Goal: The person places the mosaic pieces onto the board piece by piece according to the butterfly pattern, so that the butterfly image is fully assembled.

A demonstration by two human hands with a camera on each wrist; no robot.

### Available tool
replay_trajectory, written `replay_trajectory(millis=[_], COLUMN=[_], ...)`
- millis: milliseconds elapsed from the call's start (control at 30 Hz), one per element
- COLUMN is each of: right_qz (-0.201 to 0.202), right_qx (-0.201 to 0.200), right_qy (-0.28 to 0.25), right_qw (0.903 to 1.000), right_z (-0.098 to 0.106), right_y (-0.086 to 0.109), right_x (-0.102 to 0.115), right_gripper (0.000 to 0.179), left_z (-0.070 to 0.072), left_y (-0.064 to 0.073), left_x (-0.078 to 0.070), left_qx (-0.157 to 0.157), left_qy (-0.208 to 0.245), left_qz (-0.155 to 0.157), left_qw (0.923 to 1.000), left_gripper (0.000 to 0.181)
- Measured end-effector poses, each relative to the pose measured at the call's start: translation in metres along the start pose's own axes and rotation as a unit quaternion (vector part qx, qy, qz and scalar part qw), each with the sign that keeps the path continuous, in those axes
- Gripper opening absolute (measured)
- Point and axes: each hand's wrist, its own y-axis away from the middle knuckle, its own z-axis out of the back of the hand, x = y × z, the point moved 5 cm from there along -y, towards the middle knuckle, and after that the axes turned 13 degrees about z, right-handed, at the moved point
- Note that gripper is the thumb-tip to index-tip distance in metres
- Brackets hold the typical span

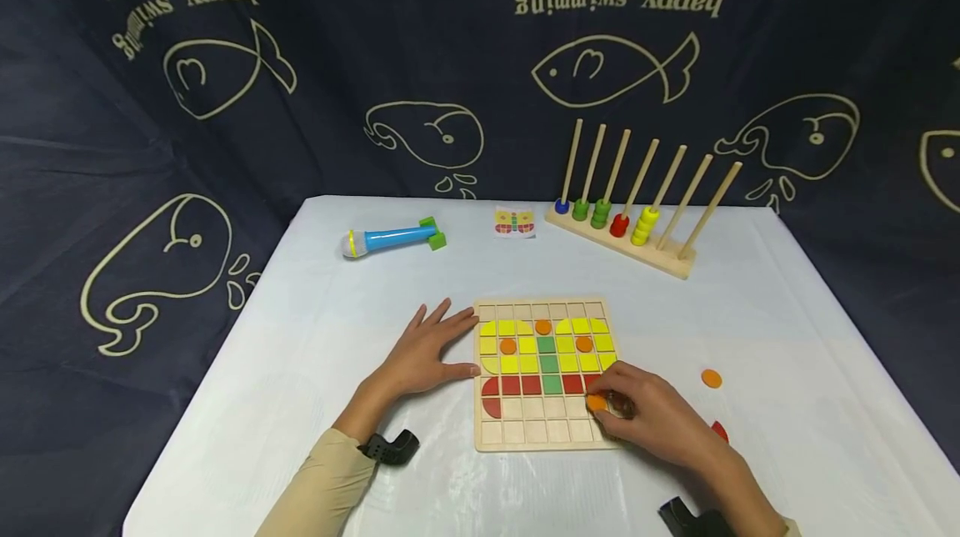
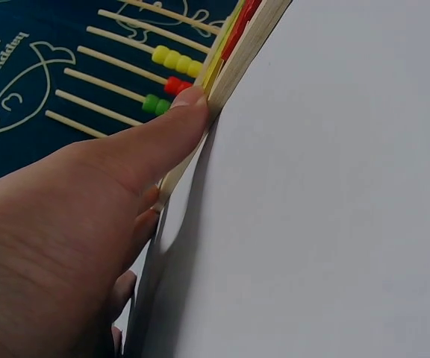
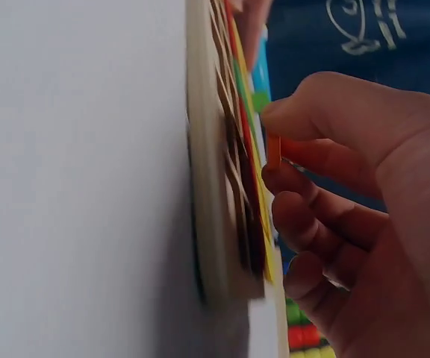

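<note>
A wooden grid board [image 1: 534, 434] lies on the table with yellow, red and green pieces and several orange discs set in its squares. My left hand [image 1: 431, 356] rests beside the board's left edge, fingers spread; in the left wrist view its thumb [image 2: 159, 145] touches the wooden rim. Over the board's lower right part, my right hand [image 1: 651, 412] pinches an orange disc [image 1: 596, 403] between thumb and fingers. The right wrist view shows that disc [image 3: 274, 151] edge-on, just off the board's surface. Some red pieces at the lower right are hidden by the right hand.
To the right lie a loose orange disc [image 1: 711, 378] and a red piece [image 1: 720, 431], partly covered by the wrist. Further back are a blue toy microphone [image 1: 397, 238], a butterfly picture card [image 1: 514, 223] and a wooden bead-peg stand [image 1: 622, 243]. A dark printed cloth [image 1: 480, 37] hangs behind.
</note>
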Motion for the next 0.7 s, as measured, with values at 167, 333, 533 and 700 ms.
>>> replay_trajectory(millis=[167, 333, 533, 700], right_qz=[0.017, 0.037, 0.061, 0.094], right_qx=[0.015, 0.028, 0.05, 0.073], right_qy=[0.011, 0.021, 0.021, 0.046], right_qw=[0.9997, 0.9987, 0.9967, 0.9918], right_z=[-0.016, -0.028, -0.036, -0.045], right_y=[-0.016, -0.032, -0.048, -0.061], right_x=[0.013, 0.027, 0.042, 0.052], right_gripper=[0.022, 0.021, 0.026, 0.024], left_z=[0.0, -0.001, -0.001, -0.002], left_y=[-0.001, -0.001, -0.001, -0.001], left_x=[-0.001, 0.0, 0.001, 0.003], left_qx=[-0.004, -0.005, -0.006, -0.002], left_qy=[-0.002, 0.001, 0.003, 0.001], left_qz=[-0.007, -0.007, -0.006, 0.003], left_qw=[1.0, 1.0, 1.0, 1.0], left_gripper=[0.083, 0.083, 0.083, 0.082])
